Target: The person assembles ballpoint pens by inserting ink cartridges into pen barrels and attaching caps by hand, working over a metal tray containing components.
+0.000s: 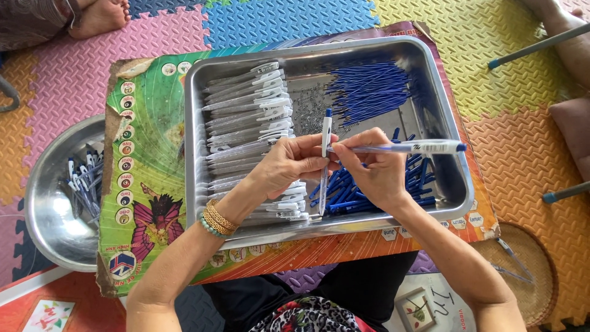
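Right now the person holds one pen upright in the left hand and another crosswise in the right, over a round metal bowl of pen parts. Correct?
Not quite. In the head view, the left hand and right hand hold the pens over a rectangular metal tray; the round bowl sits off to the left.

Foot [101, 15] at top left: cut off by top edge, only toes and forefoot show. Second person's limb [568, 37] at top right: cut by top and right edges.

Bowl [55, 203]: right part hidden under the poster [147, 172]. Pens in it too small to count.

Small parts [310, 104] on the tray [442, 110] floor: too small to identify.

Left hand [289, 163] covers the middle of the barrel row [246, 117]; right hand [375, 169] covers part of the blue pile [369, 184].

Upright pen [325, 160]: its middle is hidden behind the fingers. Whether the two pens touch cannot be told.

Forearms cut by bottom edge.
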